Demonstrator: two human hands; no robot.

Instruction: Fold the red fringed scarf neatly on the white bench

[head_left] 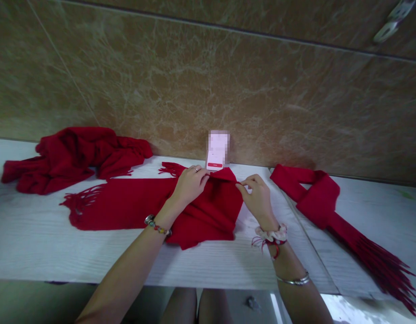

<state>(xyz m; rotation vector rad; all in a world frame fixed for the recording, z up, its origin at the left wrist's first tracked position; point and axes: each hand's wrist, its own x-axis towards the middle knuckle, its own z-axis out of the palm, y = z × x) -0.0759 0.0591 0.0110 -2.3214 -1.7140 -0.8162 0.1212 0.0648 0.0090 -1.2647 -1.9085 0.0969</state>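
Note:
A red fringed scarf (127,202) lies flat on the white table (42,243), its right part folded over in front of me. My left hand (189,184) pinches the folded upper edge of this scarf, fingers closed on the cloth. My right hand (257,195) pinches the same edge at its right corner, close to the left hand.
A crumpled red scarf (73,157) lies at the back left. A folded, tied red scarf (322,198) with a long fringe lies at the right. A phone (217,153) leans against the brown marble wall (208,81) behind my hands. The table's front edge runs just below my forearms.

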